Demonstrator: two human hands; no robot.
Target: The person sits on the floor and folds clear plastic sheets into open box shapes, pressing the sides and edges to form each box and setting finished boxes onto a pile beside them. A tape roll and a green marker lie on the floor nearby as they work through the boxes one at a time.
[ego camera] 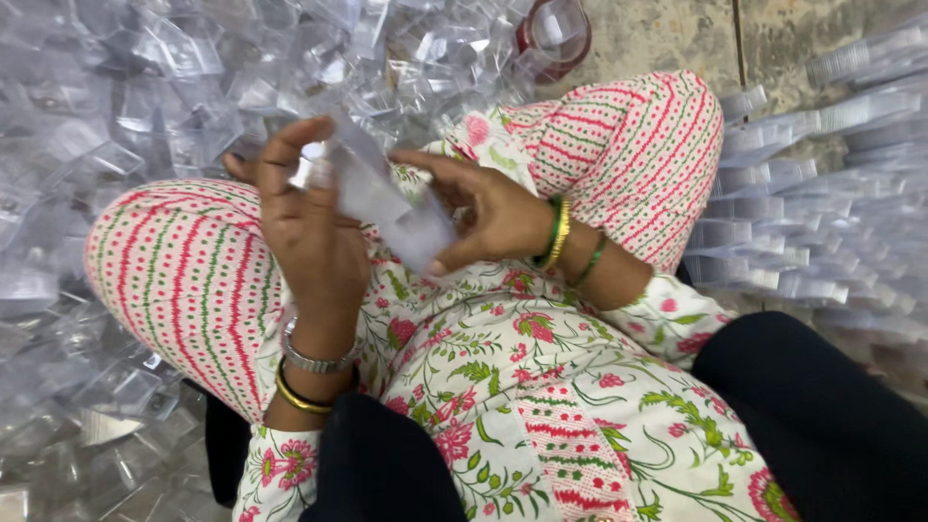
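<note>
I sit cross-legged in floral and striped clothes. Both hands hold one clear plastic piece (382,198) above my lap. My left hand (304,227) grips its left end, fingers curled over the top. My right hand (488,213) pinches its right end, thumb underneath. The piece is blurred, and I cannot tell its exact shape. Bangles and a metal bracelet ring my left wrist; green and gold bangles ring my right wrist.
A big heap of loose clear plastic pieces (126,87) covers the floor to my left and ahead. Stacked rows of clear plastic pieces (802,203) lie at my right. A round red-rimmed clear container (553,34) sits ahead on the concrete floor (677,34).
</note>
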